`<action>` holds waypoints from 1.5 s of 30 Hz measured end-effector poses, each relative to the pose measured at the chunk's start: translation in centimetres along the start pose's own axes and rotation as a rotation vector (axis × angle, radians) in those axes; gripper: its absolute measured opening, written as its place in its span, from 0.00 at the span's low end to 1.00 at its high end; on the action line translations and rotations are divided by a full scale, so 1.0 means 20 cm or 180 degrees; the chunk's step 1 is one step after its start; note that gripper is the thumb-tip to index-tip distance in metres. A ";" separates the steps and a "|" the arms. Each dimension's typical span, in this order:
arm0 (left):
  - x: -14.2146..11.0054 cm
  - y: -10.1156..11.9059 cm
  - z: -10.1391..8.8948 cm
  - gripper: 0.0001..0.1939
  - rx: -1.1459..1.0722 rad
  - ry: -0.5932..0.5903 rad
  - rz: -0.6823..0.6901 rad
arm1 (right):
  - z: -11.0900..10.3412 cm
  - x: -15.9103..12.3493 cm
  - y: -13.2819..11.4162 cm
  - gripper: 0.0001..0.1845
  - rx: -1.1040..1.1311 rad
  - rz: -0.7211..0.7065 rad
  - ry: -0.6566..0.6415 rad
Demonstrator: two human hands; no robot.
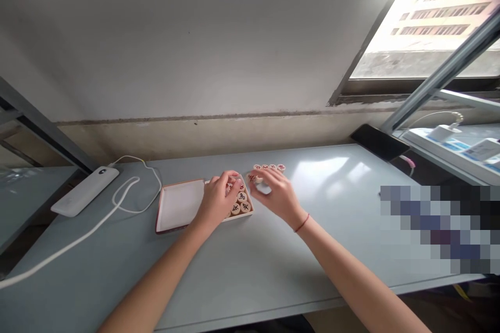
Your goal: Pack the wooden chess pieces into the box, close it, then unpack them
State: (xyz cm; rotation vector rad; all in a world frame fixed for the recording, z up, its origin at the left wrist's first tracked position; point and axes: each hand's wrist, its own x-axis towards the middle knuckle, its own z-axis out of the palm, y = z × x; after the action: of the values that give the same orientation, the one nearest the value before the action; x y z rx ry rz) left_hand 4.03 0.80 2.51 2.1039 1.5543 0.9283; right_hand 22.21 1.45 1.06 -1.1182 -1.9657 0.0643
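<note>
1. Step in hand: the work sits between a shallow box with a white inside and a reddish rim and a short row of Chinese chess pieces on a pale grey-blue table. Both hands are at this spot, so the step looks like handling pieces one at a time.
2. The left hand hangs over the right end of the box, its fingers curled down towards the pieces. The hand hides what lies under them, so I cannot tell whether it grips anything.
3. The right hand sits just beyond the box, partly open, with its fingers bent down near a single pale piece. I cannot tell whether it grips that piece or only touches it.
4. Round wooden pieces with dark characters lie packed together in the box's right end. The row lies flat on the table, just past the box's far corner.
5. The next move calls for a careful fingertip pinch, because the boxed pieces sit tightly and the row lies close by.
6. A white power bank with a white cable lies well left, and a black phone lies well right.
</note>
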 end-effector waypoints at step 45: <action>0.01 -0.10 0.06 0.08 0.0852 -0.0424 -0.0372 | 0.08 -0.08 0.05 0.10 0.0229 0.0572 -0.0714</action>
State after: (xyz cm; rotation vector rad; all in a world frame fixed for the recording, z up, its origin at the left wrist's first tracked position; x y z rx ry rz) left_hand 3.43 1.68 0.42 2.1714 1.7915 0.5537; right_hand 22.22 1.36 -1.36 -1.2831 -2.0344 0.3676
